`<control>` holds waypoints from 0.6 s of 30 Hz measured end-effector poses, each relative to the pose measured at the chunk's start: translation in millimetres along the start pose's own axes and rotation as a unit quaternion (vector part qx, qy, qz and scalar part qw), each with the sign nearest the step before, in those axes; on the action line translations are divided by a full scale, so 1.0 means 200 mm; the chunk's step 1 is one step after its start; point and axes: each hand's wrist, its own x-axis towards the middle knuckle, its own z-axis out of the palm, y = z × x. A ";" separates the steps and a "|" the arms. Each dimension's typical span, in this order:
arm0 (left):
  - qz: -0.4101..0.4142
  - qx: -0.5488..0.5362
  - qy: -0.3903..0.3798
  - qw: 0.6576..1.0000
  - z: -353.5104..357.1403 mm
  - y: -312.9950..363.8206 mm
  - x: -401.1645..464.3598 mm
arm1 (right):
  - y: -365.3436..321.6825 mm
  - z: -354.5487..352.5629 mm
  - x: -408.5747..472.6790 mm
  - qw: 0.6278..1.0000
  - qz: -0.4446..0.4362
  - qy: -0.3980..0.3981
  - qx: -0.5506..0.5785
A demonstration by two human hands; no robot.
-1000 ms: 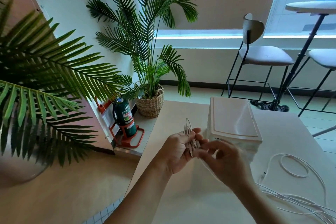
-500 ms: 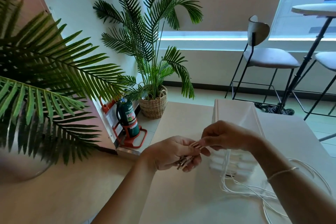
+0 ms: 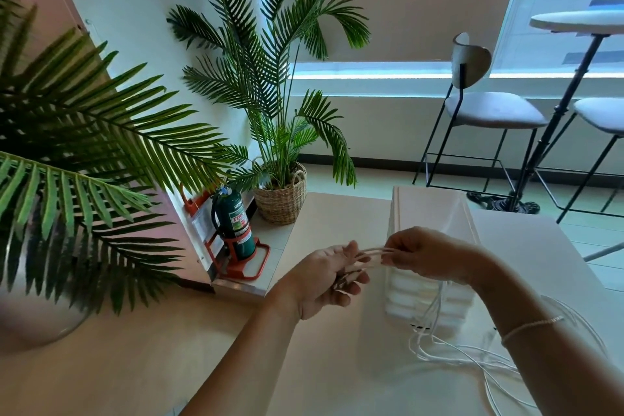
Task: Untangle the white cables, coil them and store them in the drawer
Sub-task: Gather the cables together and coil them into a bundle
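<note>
My left hand point(image 3: 332, 275) holds a small coil of white cable, its fingers curled round the bundle above the pale table point(image 3: 324, 365). My right hand point(image 3: 422, 255) pinches white cable strands point(image 3: 371, 255) that stretch between both hands. From my right hand the cable hangs down in front of the white drawer unit point(image 3: 430, 213) and joins a loose tangle of white cables point(image 3: 472, 358) lying on the table to the right. The drawers appear closed.
Left of the table stand a potted palm in a wicker basket point(image 3: 282, 199), a green fire extinguisher point(image 3: 234, 223) in a red stand and a large palm point(image 3: 84, 152). Bar stools point(image 3: 493, 111) and a round high table point(image 3: 580, 24) stand behind.
My right hand has moved from below the left hand up and to the right, drawing cable strands out of the coil. The loose cable now hangs in front of the drawer unit.
</note>
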 end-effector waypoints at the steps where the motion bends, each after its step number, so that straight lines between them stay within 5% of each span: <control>1: -0.002 0.003 0.030 1.000 0.02 0.00 0.01 | -0.01 0.01 0.00 1.000 -0.001 0.011 -0.014; 7: 0.058 0.095 0.217 0.970 0.07 -0.05 0.06 | -0.03 0.05 0.00 1.000 0.012 -0.012 -0.017; 15: 0.121 0.188 0.168 0.960 0.04 -0.02 0.04 | -0.02 0.00 -0.04 0.965 -0.014 -0.125 0.228; 18: 0.120 0.189 0.146 0.964 0.05 -0.02 0.04 | -0.03 0.01 -0.03 0.966 -0.001 -0.121 0.230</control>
